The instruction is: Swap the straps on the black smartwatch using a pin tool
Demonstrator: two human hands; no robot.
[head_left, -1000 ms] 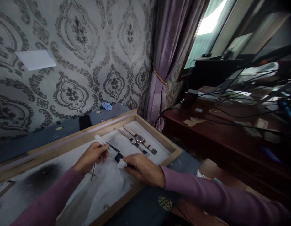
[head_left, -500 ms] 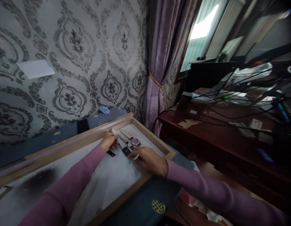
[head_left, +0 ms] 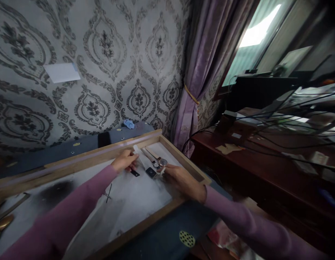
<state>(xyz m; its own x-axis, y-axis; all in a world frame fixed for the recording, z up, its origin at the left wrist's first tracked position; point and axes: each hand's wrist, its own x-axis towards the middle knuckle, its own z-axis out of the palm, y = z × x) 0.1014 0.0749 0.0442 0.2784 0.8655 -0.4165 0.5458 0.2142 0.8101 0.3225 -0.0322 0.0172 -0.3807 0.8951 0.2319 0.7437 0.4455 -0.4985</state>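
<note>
A watch with a white strap and a dark square face [head_left: 151,172] lies in the shallow wooden-framed tray [head_left: 183,162]. My left hand [head_left: 126,161] is just left of its upper strap, fingers loosely bent and partly apart, holding nothing that shows. Below those fingers lies a short black strap piece [head_left: 135,173]. My right hand [head_left: 182,179] reaches in over the tray's near side. Its blurred fingertips are beside the watch's raised lower strap end [head_left: 162,170]; whether they grip it is unclear. A round-faced watch [head_left: 163,162] and a smaller watch [head_left: 155,164] lie alongside.
Inside the tray are a thin black item [head_left: 109,193] and, far left, a gold-coloured object [head_left: 3,223]. On the blue cover behind it lie a black rectangular item [head_left: 104,139] and a crumpled blue cloth [head_left: 129,124]. A dark red desk [head_left: 208,144] with cables stands right.
My left hand has drawn slightly left from the white strap. My right hand has shifted right, away from the square face, and the lower strap end has risen. The view has turned left.
</note>
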